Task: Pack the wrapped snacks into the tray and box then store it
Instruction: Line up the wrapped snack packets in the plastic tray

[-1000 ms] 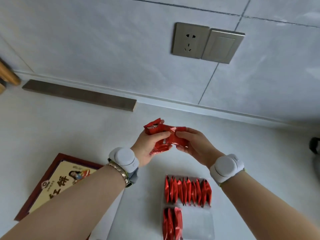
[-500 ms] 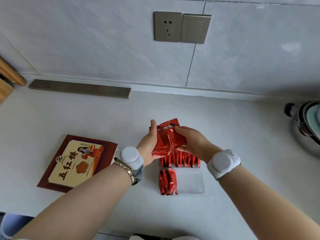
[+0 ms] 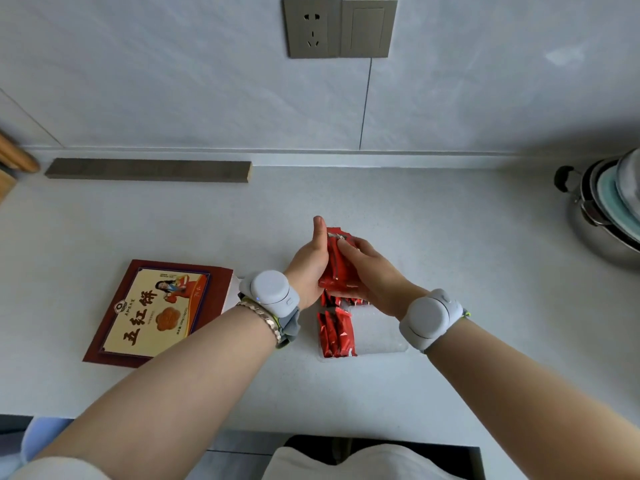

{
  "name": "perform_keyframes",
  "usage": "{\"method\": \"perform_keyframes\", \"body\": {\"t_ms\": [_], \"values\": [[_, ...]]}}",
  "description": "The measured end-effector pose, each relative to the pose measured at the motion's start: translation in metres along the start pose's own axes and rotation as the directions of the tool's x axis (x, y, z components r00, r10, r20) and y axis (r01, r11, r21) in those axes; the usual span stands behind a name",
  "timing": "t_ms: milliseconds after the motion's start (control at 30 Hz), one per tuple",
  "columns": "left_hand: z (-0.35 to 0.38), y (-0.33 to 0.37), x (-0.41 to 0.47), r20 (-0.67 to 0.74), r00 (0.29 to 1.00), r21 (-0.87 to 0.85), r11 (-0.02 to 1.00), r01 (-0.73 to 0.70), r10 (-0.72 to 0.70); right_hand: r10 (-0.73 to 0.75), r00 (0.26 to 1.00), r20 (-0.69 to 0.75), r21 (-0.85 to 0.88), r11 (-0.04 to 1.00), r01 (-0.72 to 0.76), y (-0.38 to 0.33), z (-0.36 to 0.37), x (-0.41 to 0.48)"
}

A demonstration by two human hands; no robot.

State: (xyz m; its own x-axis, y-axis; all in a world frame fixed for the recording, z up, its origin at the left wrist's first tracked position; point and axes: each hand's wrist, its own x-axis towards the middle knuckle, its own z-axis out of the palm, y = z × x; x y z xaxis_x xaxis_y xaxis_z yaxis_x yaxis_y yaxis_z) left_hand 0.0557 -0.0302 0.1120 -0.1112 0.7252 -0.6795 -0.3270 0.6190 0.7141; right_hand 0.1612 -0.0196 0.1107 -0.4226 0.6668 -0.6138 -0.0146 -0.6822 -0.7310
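Observation:
A stack of red wrapped snacks [image 3: 337,263] is pressed between my left hand [image 3: 309,263] and my right hand [image 3: 372,271], just above the far row of a clear plastic tray [image 3: 379,336]. The tray lies on the pale counter. Its far row holds several red packets [image 3: 341,301] standing on edge, mostly hidden by my hands. Its near row holds three packets [image 3: 336,336] at the left end; the rest of that row is bare. The dark red and yellow snack box [image 3: 157,311] lies flat to the left of the tray.
A steel pot [image 3: 604,216] with stacked dishes stands at the right counter edge. A wooden strip [image 3: 149,170] lies along the back wall, with wooden items [image 3: 15,159] at the far left. The counter's front edge [image 3: 311,436] runs near my body.
Both hands have come down with the red packets from raised height to just over the tray's far row. The packets are now squeezed into a tidy upright stack.

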Motion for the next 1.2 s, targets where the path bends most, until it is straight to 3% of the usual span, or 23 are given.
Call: {"method": "perform_keyframes", "body": {"t_ms": [167,367,500,667,767,833,900,1033,1200], "values": [[0.004,-0.012,0.002,0.0,1.0,0.067,0.998,0.008,-0.008,0.009,0.998,0.055,0.033,0.999,-0.01,0.004,-0.011,-0.006],[0.002,-0.017,0.006,0.179,0.954,0.051,0.97,0.237,-0.242,0.005,0.999,0.045,-0.016,1.0,-0.005,0.01,-0.026,-0.011],[0.0,-0.016,0.009,0.25,0.914,0.135,0.946,0.293,-0.319,0.014,0.996,0.088,0.008,1.0,-0.015,0.014,-0.03,-0.011],[-0.001,-0.019,0.011,0.195,0.908,0.261,0.912,0.315,-0.37,0.026,0.997,0.069,-0.006,1.0,-0.025,0.02,-0.033,-0.009],[-0.004,-0.024,0.014,0.059,0.974,0.28,0.94,0.194,-0.218,-0.042,0.996,-0.084,-0.168,0.985,0.028,0.025,-0.039,-0.006],[-0.014,-0.033,0.018,-0.093,0.996,0.501,0.864,0.054,-0.009,-0.142,0.964,-0.224,-0.422,0.906,0.036,0.032,-0.05,-0.004],[-0.026,-0.044,0.021,-0.166,0.982,0.704,0.708,0.052,0.092,-0.223,0.945,-0.24,-0.628,0.778,0.025,0.041,-0.059,-0.006],[-0.037,-0.068,0.021,-0.15,0.978,0.649,0.732,0.207,-0.143,-0.256,0.953,-0.16,-0.842,0.54,0.003,0.063,-0.065,-0.002],[-0.045,-0.081,0.023,-0.16,0.972,0.55,0.803,0.232,-0.171,-0.268,0.955,-0.126,-0.987,0.134,-0.093,0.083,-0.055,0.01]]}}
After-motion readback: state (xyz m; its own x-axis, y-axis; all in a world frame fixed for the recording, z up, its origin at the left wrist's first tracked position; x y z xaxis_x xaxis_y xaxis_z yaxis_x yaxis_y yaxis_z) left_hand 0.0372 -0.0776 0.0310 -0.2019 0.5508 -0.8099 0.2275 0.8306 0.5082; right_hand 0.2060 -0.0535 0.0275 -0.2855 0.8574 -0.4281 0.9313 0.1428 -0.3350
